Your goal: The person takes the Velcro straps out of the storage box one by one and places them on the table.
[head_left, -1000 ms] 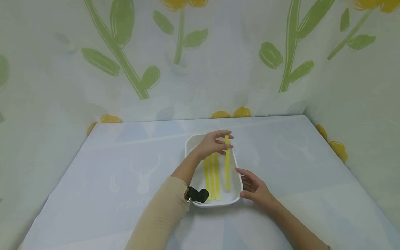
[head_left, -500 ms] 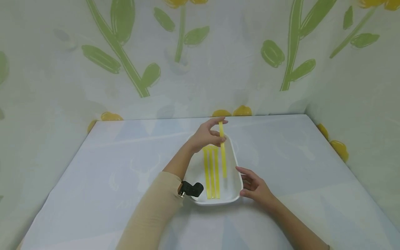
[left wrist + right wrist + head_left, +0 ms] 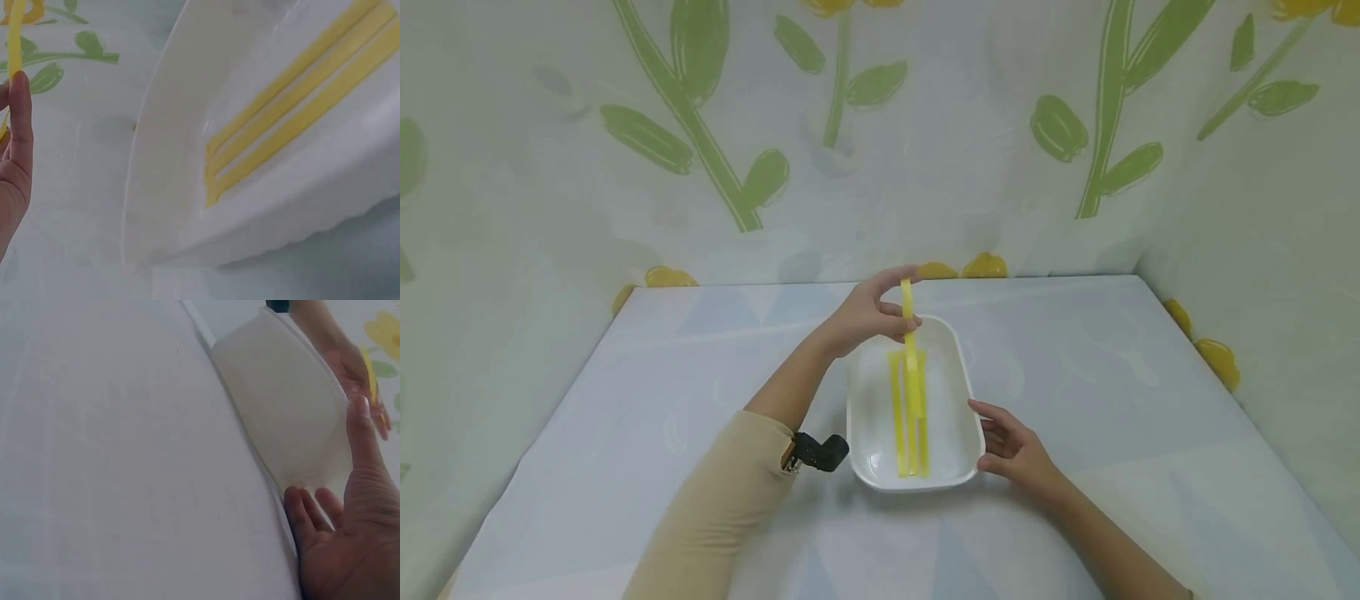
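A yellow strip (image 3: 913,379) hangs from my left hand (image 3: 863,315), pinched by thumb and fingers above the far part of a white rectangular tray (image 3: 953,392). Beneath it, three similar yellow strips (image 3: 300,94) lie side by side along the tray floor. A short yellow piece (image 3: 210,175) crosses their ends in the left wrist view. My right hand (image 3: 1018,454) touches the tray's right side from outside, fingers and thumb spread apart and loosely bent. In the right wrist view its fingertips (image 3: 300,500) rest against the outer wall.
The tray stands on a pale patterned tabletop (image 3: 647,375). Behind rises a light wall covering (image 3: 925,167) with green leaves and yellow flowers. A black wrist device (image 3: 822,452) sits on my left forearm, left of the tray.
My left hand has lifted the strip and moved it left, from the tray's right side to above the lying strips. The right hand stays at the tray's side.
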{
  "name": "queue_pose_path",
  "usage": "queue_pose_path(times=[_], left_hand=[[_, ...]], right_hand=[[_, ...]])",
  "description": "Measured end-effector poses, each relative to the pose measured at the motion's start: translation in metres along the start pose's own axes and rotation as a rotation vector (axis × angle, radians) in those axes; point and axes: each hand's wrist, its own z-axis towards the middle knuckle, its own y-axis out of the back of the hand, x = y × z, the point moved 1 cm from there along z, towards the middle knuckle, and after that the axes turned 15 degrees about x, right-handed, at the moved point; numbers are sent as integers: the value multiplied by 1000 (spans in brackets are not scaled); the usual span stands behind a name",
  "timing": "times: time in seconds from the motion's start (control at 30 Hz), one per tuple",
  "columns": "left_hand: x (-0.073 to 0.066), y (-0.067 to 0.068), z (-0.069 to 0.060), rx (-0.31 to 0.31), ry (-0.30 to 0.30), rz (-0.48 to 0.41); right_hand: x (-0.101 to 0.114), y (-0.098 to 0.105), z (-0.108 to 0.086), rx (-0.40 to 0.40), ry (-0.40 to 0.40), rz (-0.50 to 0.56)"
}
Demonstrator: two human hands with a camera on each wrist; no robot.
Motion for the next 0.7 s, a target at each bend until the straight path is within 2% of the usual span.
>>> queue_pose_path(times=[0.23,0.4,0.57,0.7], left_hand=[[-7,6,-22,8,-3,21],[-9,10,-39,-8,8,61],[-7,12,-62,2,50,113],[-4,14,-82,-16,78,109]], right_hand=[[1,1,0,-5,-8,-3],[1,2,0,-7,-8,-4],[-2,2,-1,-8,-19,-5],[-3,2,-3,-14,-31,-25]])
